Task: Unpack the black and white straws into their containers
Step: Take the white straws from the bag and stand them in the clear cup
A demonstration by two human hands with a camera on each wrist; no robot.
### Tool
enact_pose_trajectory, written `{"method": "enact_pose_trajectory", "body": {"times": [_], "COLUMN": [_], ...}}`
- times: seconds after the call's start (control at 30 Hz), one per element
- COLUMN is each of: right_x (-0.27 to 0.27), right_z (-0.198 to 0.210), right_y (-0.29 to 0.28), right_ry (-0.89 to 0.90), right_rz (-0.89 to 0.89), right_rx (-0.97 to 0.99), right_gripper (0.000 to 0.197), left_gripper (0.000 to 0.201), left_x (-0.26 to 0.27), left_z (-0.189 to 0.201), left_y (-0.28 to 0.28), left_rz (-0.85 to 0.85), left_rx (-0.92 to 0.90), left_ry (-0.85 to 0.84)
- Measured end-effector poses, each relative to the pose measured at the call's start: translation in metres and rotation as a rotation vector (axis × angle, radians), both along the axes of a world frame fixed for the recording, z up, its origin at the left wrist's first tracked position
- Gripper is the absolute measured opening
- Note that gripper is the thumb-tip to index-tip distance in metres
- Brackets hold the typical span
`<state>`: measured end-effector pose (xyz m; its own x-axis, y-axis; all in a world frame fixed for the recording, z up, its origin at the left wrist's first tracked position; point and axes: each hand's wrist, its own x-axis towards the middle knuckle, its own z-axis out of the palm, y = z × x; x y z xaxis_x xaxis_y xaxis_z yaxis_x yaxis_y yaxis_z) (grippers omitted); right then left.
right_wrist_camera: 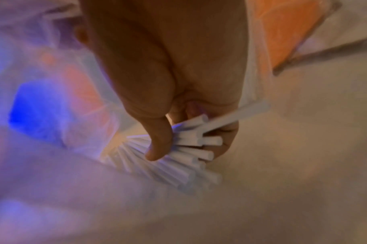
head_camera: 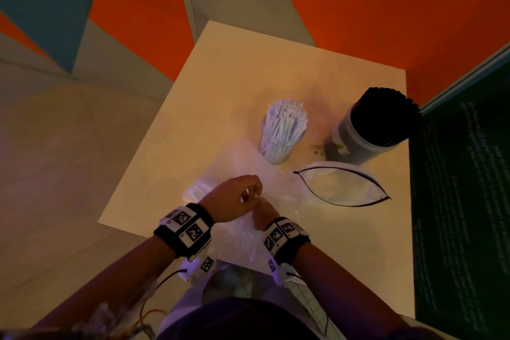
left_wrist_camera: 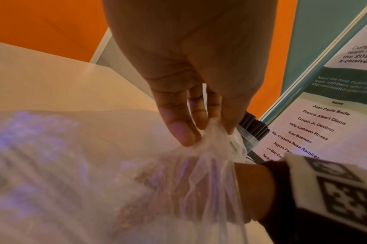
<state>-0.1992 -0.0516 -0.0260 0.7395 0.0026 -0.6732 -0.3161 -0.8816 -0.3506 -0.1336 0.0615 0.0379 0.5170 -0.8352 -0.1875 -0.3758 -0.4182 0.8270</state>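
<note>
Wristbands: marker bands (head_camera: 184, 229) on both wrists, nearest the head camera.
Left hand: left hand (left_wrist_camera: 191, 85) pinches the bag (left_wrist_camera: 201, 165) mouth between thumb and fingertips, lifting the film; I judge this keeps the opening clear for the other hand.
Right hand: right hand (right_wrist_camera: 168, 74) reaches inside the bag, thumb and fingers curled round a fanned bunch of white straws (right_wrist_camera: 191, 148), likely to draw them out together.
Containers: clear cup (head_camera: 278, 143) holds white straws upright; grey tub (head_camera: 367, 130) is packed with black straws (head_camera: 386, 116); both stand further back on the table (head_camera: 220, 91).
Pouch: zip pouch (head_camera: 342, 188) lies open beside the tub, apparently empty.
Hidden: the head view hides the right fingers behind the left hand; the straw count in the bag is blurred.
</note>
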Motion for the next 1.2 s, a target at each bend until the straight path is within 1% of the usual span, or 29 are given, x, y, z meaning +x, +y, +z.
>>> {"method": "enact_pose_trajectory", "body": {"times": [0.1, 0.17, 0.3, 0.37, 0.43, 0.5, 0.57, 0.67, 0.77, 0.83, 0.87, 0.9, 0.97, 1.0, 1.03, 1.07, 1.1, 1.13, 1.17, 1.2], "right_x": [0.002, 0.003, -0.002, -0.012, -0.021, -0.027, -0.030, -0.029, -0.024, -0.017, -0.013, -0.008, 0.001, 0.005, 0.009, 0.012, 0.015, 0.018, 0.020, 0.021], "right_z": [0.005, 0.013, 0.040, 0.056, 0.078, 0.106, 0.140, 0.188, 0.220, 0.232, 0.237, 0.240, 0.242, 0.241, 0.238, 0.235, 0.232, 0.228, 0.223, 0.217], "right_y": [-0.003, -0.006, -0.020, -0.039, -0.066, -0.095, -0.120, -0.148, -0.159, -0.155, -0.151, -0.146, -0.138, -0.137, -0.139, -0.143, -0.148, -0.153, -0.155, -0.155], "right_ry": [-0.029, -0.013, 0.026, 0.087, 0.172, 0.186, 0.171, 0.073, -0.020, -0.074, -0.110, -0.145, -0.203, -0.247, -0.327, -0.452, -0.613, -0.792, -0.934, -0.996], "right_rz": [0.038, 0.068, 0.066, 0.062, 0.129, 0.219, 0.254, 0.347, 0.423, 0.461, 0.450, 0.427, 0.373, 0.345, 0.300, 0.218, 0.087, -0.068, -0.204, -0.310], "right_rx": [-0.027, -0.043, -0.010, -0.005, -0.093, -0.225, -0.330, -0.464, -0.541, -0.544, -0.525, -0.501, -0.473, -0.467, -0.455, -0.431, -0.364, -0.254, -0.131, -0.018], "right_gripper": [0.040, 0.040, 0.038, 0.040, 0.040, 0.033, 0.030, 0.028, 0.025, 0.015, 0.011, 0.010, 0.009, 0.011, 0.016, 0.024, 0.032, 0.039, 0.044, 0.045], "left_gripper": [0.016, 0.016, 0.020, 0.022, 0.029, 0.040, 0.053, 0.070, 0.082, 0.082, 0.076, 0.066, 0.041, 0.033, 0.028, 0.025, 0.024, 0.022, 0.020, 0.019], "left_x": [0.001, 0.002, 0.004, 0.006, 0.007, 0.006, 0.004, -0.001, -0.007, -0.009, -0.009, -0.007, -0.001, 0.004, 0.010, 0.016, 0.021, 0.026, 0.030, 0.032], "left_z": [-0.001, -0.001, -0.003, -0.004, -0.005, -0.005, 0.000, 0.016, 0.033, 0.040, 0.042, 0.044, 0.044, 0.042, 0.039, 0.036, 0.034, 0.032, 0.030, 0.028], "left_y": [0.001, 0.000, -0.005, -0.009, -0.014, -0.021, -0.032, -0.058, -0.086, -0.102, -0.108, -0.111, -0.110, -0.105, -0.099, -0.092, -0.085, -0.079, -0.075, -0.073], "left_rz": [-0.008, -0.023, -0.029, -0.032, -0.066, -0.112, -0.144, -0.172, -0.195, -0.188, -0.172, -0.153, -0.102, -0.067, -0.033, -0.002, 0.023, 0.043, 0.059, 0.067], "left_rx": [0.002, 0.002, 0.048, 0.075, 0.115, 0.162, 0.148, 0.016, -0.073, -0.042, -0.012, 0.012, 0.006, -0.008, -0.016, -0.017, -0.013, -0.011, -0.012, -0.024], "left_ry": [-0.011, -0.022, -0.043, -0.040, -0.053, -0.114, -0.194, -0.243, -0.239, -0.191, -0.163, -0.151, -0.202, -0.230, -0.239, -0.231, -0.209, -0.184, -0.163, -0.154]}}
